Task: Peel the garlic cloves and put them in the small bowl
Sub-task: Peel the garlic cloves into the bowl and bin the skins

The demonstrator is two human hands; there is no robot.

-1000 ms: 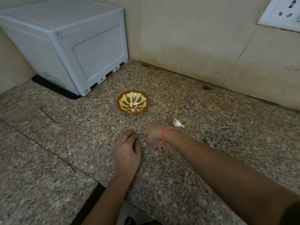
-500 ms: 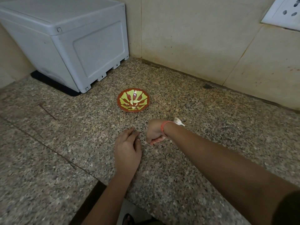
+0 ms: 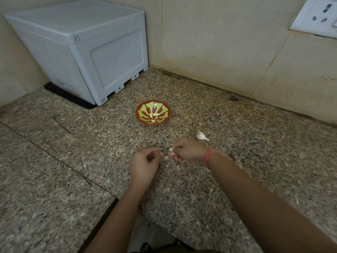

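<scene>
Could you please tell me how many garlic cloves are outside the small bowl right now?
2. One clove lies on the counter beyond the right hand; a second clove is pinched in that hand's fingers. More may be hidden under the hands.

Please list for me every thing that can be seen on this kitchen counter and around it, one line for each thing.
speckled granite counter: one, brown-grey, fills the lower view
small red-brown bowl with green pattern: one, on the counter, centre
peeled garlic cloves: a few, pale, inside the bowl; exact count unclear
unpeeled garlic clove: one, white, on the counter right of the bowl
grey plastic box: one, back left corner, on a black mat
white wall socket: one, top right
beige tiled wall: behind
right hand: red thread wristband; pinches a pale garlic clove
left hand: fingers curled, beside the right hand
</scene>
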